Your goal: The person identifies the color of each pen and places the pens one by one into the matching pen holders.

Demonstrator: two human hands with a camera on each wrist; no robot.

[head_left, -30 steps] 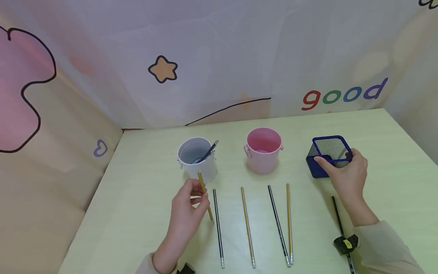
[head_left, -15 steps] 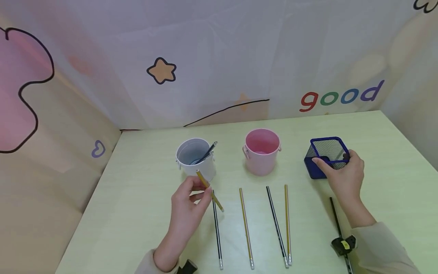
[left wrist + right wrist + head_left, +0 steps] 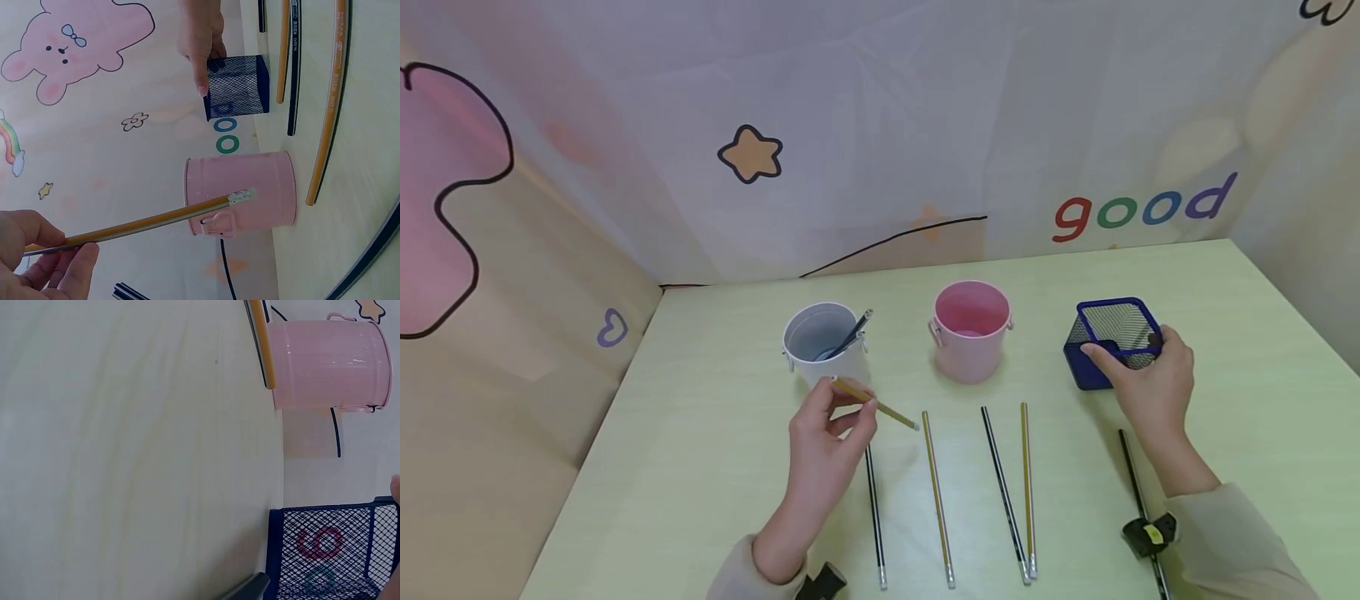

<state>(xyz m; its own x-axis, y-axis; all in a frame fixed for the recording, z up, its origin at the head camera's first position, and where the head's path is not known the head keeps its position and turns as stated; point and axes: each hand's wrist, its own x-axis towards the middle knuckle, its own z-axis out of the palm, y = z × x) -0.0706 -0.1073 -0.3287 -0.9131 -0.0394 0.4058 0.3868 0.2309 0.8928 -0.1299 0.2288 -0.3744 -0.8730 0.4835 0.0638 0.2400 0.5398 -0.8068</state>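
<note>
My left hand (image 3: 827, 446) pinches a yellow pencil (image 3: 891, 413) between thumb and fingers, in front of the white bucket. The pencil slants, its eraser end pointing right and down. In the left wrist view this pencil (image 3: 150, 217) overlaps the pink bucket (image 3: 262, 181), and its silver eraser end shows. At the right, my right hand (image 3: 1156, 387) grips the rim of a blue mesh pen holder (image 3: 1092, 367), which stands upright on the table. The far fingers are hidden behind the mesh. Inside the white bucket (image 3: 842, 367) leans a dark pencil (image 3: 856, 331).
Between my hands lie a black pencil (image 3: 875, 517), a yellow pencil (image 3: 936, 492), another black pencil (image 3: 1003, 487) and another yellow pencil (image 3: 1028, 483). One more black pencil (image 3: 1133, 471) is partly covered by the right wrist camera (image 3: 1148, 536). A printed cloth (image 3: 880, 100) stands behind the table.
The pencil in my left hand has swung from steep to nearly level, its eraser end moving right and up. That hand has shifted slightly right. My right hand keeps its grip on the pen holder.
</note>
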